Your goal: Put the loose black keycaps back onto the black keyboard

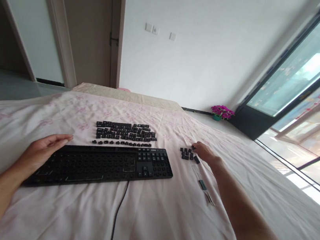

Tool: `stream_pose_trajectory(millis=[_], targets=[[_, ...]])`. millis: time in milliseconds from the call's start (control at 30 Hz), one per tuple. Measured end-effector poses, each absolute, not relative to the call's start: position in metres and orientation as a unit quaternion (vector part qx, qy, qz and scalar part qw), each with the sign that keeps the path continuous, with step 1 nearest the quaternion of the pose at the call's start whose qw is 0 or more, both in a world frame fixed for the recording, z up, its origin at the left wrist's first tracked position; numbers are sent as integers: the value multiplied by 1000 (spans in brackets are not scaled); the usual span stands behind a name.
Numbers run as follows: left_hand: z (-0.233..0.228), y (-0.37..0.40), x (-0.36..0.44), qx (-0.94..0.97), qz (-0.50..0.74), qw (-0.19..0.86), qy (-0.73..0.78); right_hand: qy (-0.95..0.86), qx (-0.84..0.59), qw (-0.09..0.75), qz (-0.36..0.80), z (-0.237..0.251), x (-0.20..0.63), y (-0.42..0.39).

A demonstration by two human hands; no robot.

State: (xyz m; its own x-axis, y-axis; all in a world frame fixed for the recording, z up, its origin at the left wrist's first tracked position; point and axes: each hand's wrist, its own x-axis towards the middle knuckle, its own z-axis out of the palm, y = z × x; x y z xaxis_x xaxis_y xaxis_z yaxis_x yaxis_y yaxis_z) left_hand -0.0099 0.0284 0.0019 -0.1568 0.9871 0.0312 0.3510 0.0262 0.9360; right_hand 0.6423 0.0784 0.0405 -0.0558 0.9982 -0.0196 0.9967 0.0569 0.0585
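A black keyboard (88, 167) lies on the patterned bed cover, with most of its keycaps off and a few still on its right part. Over its left end is my left hand (40, 153), thumb and fingertips brought together; whether anything is between them is too small to see. To the right, my right hand (206, 153) pinches a small black keycap (193, 147) just above the cover. Beside it lies a small group of loose keycaps (185, 154). Behind the keyboard, many more loose keycaps (122, 132) are laid out in rows.
A wire keycap puller (203, 185) with a dark handle lies near my right forearm. The keyboard's black cable (118, 213) runs toward me over the wrinkled bed cover (152, 218). Beyond the bed are a white wall, a door (86, 26) and pink flowers (222, 112) in a green pot.
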Motion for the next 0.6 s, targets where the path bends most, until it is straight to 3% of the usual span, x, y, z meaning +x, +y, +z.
stream_pose_trajectory(millis=[267, 433, 600], targets=[[1, 29, -10, 539, 447, 361, 616, 672, 737, -34, 66, 55, 630, 62], [4, 28, -8, 535, 449, 368, 614, 747, 645, -139, 76, 74, 571, 23], [0, 29, -10, 532, 462, 369, 606, 809, 579, -98, 31, 72, 507, -15]])
